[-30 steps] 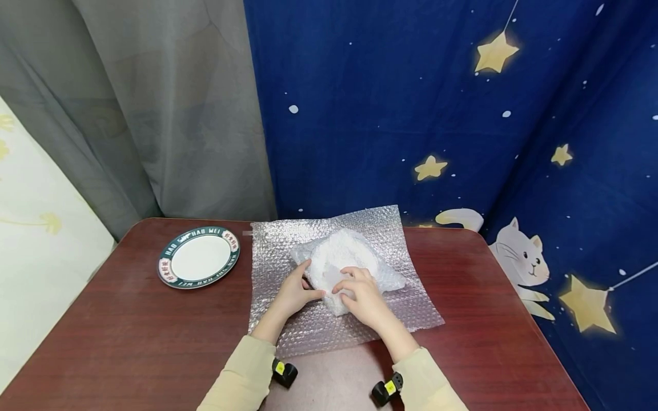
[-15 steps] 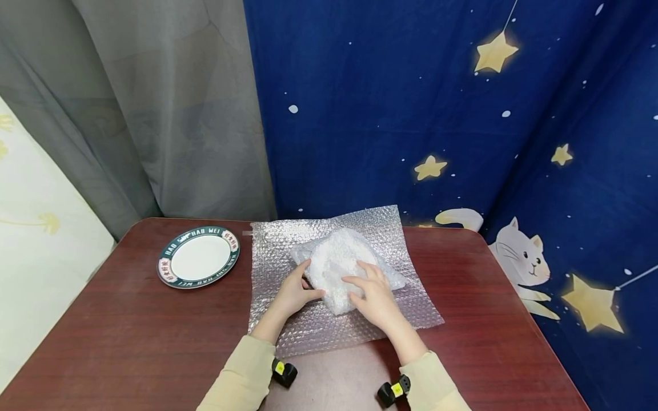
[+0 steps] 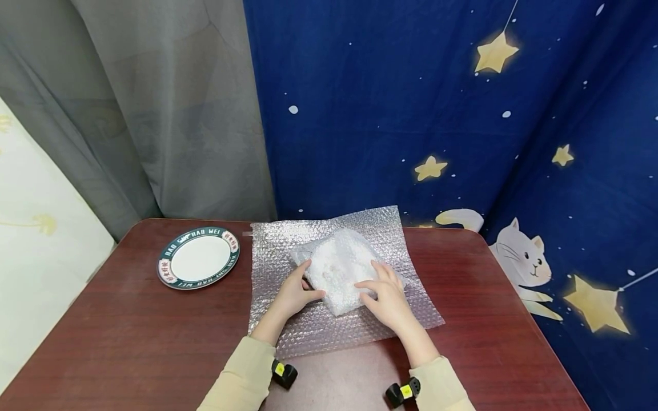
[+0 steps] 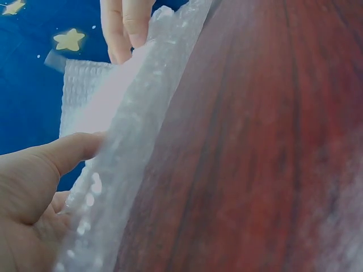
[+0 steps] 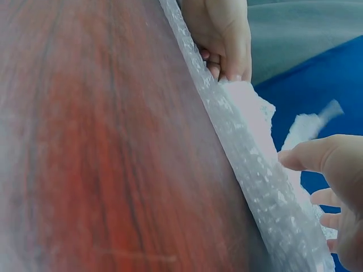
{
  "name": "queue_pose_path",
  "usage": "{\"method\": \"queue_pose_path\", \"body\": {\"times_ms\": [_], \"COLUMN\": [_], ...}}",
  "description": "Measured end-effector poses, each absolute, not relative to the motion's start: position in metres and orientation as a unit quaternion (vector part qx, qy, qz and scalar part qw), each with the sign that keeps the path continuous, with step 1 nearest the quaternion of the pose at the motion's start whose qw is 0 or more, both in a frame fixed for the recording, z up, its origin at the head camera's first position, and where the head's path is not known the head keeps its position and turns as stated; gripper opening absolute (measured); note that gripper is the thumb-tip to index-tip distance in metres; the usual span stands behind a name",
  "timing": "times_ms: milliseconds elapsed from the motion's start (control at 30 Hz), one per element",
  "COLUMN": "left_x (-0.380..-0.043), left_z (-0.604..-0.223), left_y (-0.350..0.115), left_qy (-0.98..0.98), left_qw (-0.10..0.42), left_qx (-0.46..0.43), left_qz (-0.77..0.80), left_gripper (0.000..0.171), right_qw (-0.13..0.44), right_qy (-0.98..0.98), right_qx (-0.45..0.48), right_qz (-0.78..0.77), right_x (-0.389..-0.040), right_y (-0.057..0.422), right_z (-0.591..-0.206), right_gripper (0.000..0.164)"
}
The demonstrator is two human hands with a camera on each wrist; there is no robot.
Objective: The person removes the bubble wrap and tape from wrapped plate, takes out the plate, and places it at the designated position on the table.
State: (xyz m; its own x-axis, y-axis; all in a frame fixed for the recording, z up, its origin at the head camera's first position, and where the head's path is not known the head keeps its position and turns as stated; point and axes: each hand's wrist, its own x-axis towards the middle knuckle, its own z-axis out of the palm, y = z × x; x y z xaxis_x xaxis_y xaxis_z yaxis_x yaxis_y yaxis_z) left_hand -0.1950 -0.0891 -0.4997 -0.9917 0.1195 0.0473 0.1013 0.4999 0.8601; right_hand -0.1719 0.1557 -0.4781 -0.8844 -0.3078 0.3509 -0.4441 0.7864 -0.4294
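A bubble-wrapped bundle (image 3: 339, 274), with a pale rounded shape showing through the clear film, lies on a larger spread sheet of bubble wrap (image 3: 303, 337). At its left edge is my left hand (image 3: 295, 291), thumb over the near left side and fingers round the side; in the left wrist view the thumb (image 4: 74, 150) presses on the film. My right hand (image 3: 385, 297) rests on the bundle's right part, fingers loosely spread. From the right wrist, the thumb (image 5: 306, 156) appears at the wrap with the other fingers lower down. What is inside is hidden by the film.
A white plate (image 3: 200, 258) with a green lettered rim stands at the back left of the dark red wooden table (image 3: 128, 342). Behind the table hang a grey curtain (image 3: 190, 114) and a blue star-patterned curtain (image 3: 360, 114).
My right hand has slid rightward across the bundle's top, from its middle to its right side, and its fingers have spread. The film there lies flatter. My left hand has stayed put.
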Motion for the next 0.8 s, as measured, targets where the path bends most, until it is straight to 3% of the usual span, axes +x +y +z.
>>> {"method": "queue_pose_path", "body": {"times_ms": [300, 800], "left_x": [-0.195, -0.194], "left_z": [-0.500, -0.499], "left_y": [-0.090, -0.090], "left_qy": [0.865, 0.864], "left_qw": [0.010, 0.003], "left_qx": [0.067, 0.073], "left_qz": [0.498, 0.498], "left_gripper": [0.089, 0.088], "right_qw": [0.136, 0.142], "right_qy": [-0.937, -0.942], "right_qx": [0.196, 0.133], "right_qz": [0.255, 0.272], "right_x": [-0.169, -0.173], "right_y": [0.165, 0.187], "right_z": [-0.479, -0.481], "right_gripper": [0.018, 0.049]}}
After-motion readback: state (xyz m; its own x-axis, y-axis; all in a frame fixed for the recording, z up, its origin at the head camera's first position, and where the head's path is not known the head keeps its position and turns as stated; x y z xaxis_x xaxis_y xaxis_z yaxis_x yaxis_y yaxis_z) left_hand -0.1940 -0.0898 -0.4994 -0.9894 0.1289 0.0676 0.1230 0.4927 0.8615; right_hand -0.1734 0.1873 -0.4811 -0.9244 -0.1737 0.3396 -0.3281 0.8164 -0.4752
